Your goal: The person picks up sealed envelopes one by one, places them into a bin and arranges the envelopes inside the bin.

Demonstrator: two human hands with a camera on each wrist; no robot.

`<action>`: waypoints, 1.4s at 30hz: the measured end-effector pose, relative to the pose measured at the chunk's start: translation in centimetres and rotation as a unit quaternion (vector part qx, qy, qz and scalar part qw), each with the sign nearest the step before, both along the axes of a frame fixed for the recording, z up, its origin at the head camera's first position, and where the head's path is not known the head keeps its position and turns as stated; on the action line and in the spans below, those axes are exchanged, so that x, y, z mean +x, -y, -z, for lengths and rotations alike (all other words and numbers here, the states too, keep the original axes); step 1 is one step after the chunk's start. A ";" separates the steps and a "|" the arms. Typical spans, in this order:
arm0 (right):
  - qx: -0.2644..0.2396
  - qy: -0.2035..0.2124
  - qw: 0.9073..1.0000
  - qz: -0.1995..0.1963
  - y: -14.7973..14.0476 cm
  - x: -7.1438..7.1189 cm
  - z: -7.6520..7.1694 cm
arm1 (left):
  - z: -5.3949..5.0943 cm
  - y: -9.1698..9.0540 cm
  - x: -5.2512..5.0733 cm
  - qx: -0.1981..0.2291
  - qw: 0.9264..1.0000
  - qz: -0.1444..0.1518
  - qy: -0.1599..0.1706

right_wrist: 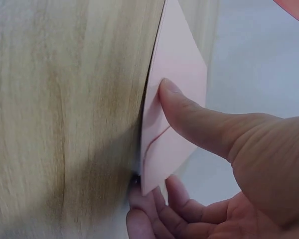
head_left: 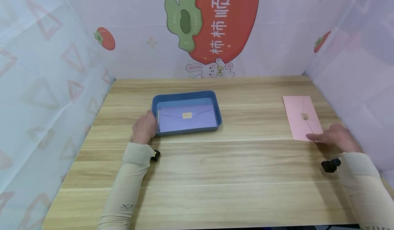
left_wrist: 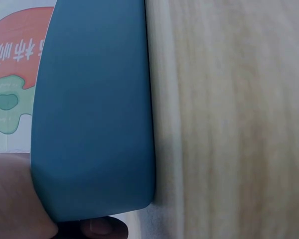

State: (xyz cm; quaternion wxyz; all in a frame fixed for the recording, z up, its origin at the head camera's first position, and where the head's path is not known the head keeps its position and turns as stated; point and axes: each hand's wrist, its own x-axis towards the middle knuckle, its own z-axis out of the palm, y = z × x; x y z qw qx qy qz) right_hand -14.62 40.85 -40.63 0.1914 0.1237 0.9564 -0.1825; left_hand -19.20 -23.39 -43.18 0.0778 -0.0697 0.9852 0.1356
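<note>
A blue tray stands on the table with a lilac envelope lying inside it. The envelope's flap faces up and bears a small pale label. My left hand grips the tray's left end; in the left wrist view the tray's outer wall hides most of the fingers. Over at the right, my right hand pinches the near corner of a pink envelope with a small sticker. The thumb presses on its upper face, and the other fingers curl below its edge.
The wooden table has light, striped grain. Patterned white sheets stand along its back, left and right, the back sheet showing a large red persimmon print. A dark edge of something pale shows beside the lilac envelope in the tray.
</note>
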 end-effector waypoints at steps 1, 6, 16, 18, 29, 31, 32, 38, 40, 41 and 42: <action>0.001 -0.004 1.000 0.001 0.0 0.0 0.1 | 0.0 0.0 0.0 -0.001 1.000 0.000 0.001; 0.001 -0.027 0.999 0.020 0.0 0.0 0.3 | 0.0 0.0 0.0 -0.005 1.000 0.000 0.006; -0.065 -0.173 0.979 0.080 0.2 0.3 -0.3 | 0.0 0.1 -0.1 0.000 1.000 0.002 0.000; -0.079 -0.185 0.976 0.088 0.5 0.4 -0.4 | 0.0 0.1 -0.1 0.000 1.000 0.001 -0.001; -0.160 -0.274 0.940 0.127 2.2 -0.3 -0.4 | 0.0 0.2 -0.1 -0.002 1.000 0.001 0.000; -0.179 -0.310 0.922 0.147 2.7 -0.6 -0.3 | 0.0 0.2 -0.1 -0.001 1.000 0.001 -0.002; -0.191 -0.330 0.911 0.159 3.0 -0.7 -0.3 | 0.0 0.2 -0.1 -0.002 1.000 0.001 -0.002; -0.214 -0.454 0.842 0.200 4.5 -1.5 -0.4 | 0.2 0.2 -0.2 0.002 1.000 -0.004 0.002; -0.216 -0.497 0.816 0.200 5.0 -1.8 -0.5 | 0.2 0.2 -0.2 0.003 1.000 -0.006 0.003; -0.219 -0.518 0.802 0.198 5.3 -1.8 -0.6 | 0.2 0.2 -0.2 0.002 1.000 -0.006 0.003; -0.225 -0.535 0.790 0.197 5.7 -1.8 -0.9 | 0.2 0.2 -0.2 0.002 1.000 -0.006 0.003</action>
